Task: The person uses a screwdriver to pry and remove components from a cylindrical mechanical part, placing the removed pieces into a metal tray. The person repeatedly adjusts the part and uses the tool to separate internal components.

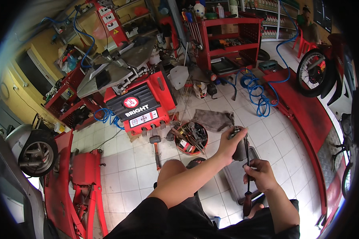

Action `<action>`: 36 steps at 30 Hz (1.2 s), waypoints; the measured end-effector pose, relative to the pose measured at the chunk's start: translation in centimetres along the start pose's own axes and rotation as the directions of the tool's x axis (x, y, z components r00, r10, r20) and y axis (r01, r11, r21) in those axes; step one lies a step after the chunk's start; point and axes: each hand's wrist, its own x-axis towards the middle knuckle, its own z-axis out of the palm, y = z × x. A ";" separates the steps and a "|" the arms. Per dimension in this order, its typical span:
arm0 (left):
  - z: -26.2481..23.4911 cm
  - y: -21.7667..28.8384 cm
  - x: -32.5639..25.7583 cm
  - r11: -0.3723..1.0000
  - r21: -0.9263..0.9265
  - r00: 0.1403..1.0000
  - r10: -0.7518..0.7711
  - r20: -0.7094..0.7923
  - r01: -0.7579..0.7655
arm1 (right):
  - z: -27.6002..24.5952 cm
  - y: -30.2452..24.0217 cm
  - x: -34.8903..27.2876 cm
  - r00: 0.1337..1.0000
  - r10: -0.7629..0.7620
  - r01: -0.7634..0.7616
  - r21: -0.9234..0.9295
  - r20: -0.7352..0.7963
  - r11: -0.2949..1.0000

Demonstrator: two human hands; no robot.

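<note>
Left hand (227, 147) is wrapping dark cylindrical part (240, 145), steadying it upright; right hand (259, 174) is fisting screwdriver (247, 175) shaft, tip working into part above grey tray (235, 181).

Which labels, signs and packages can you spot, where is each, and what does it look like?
Machine panel: centre left, dark plate with white lettering and a red round logo.
Warning stickers: red column, top left; white, one yellow triangle.
Bottles: red shelf top; white and green.
</note>
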 end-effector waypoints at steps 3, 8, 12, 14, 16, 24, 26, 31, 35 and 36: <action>0.1 -0.1 -0.1 1.000 -0.018 1.000 -0.011 -0.011 0.011 | 0.0 -0.1 -0.1 1.000 0.005 -0.006 0.013 0.009 1.000; 0.2 0.3 0.0 0.999 0.011 1.000 -0.030 0.002 0.030 | 0.0 0.0 0.2 1.000 -0.010 0.009 0.050 0.010 0.999; 0.3 0.4 -0.1 0.999 -0.032 1.000 -0.008 -0.026 0.007 | 0.4 -0.3 0.0 1.000 -0.005 0.005 0.042 0.012 0.999; -0.3 0.2 0.0 0.999 -0.052 1.000 0.007 -0.020 -0.008 | 0.6 -0.1 0.1 1.000 0.000 0.000 0.033 0.022 0.999; -0.7 0.3 0.2 1.000 -0.006 1.000 -0.008 0.021 0.009 | 0.2 0.3 0.2 1.000 -0.005 0.005 0.012 0.030 1.000; -1.8 -1.2 1.1 0.998 0.055 1.000 0.020 -0.008 -0.020 | -0.2 -1.6 -0.2 0.986 0.005 0.037 -0.252 0.165 0.967; -1.3 -1.1 0.4 0.993 0.092 0.997 0.074 -0.030 -0.071 | -0.3 -1.6 -0.5 0.996 0.008 0.014 -0.256 0.085 0.967; -0.5 -0.3 -0.2 0.982 0.183 0.994 0.030 0.106 -0.049 | -2.0 0.1 0.0 0.998 -0.052 0.057 -0.140 0.034 0.989; -0.4 -0.5 -0.4 0.975 0.207 0.989 0.045 0.141 -0.074 | -1.7 0.1 -0.2 0.994 -0.108 0.106 -0.215 0.000 0.971; -0.7 -0.5 -0.3 0.982 0.181 0.991 0.029 0.128 -0.052 | -1.4 0.2 -0.2 0.992 -0.122 0.115 -0.240 -0.013 0.964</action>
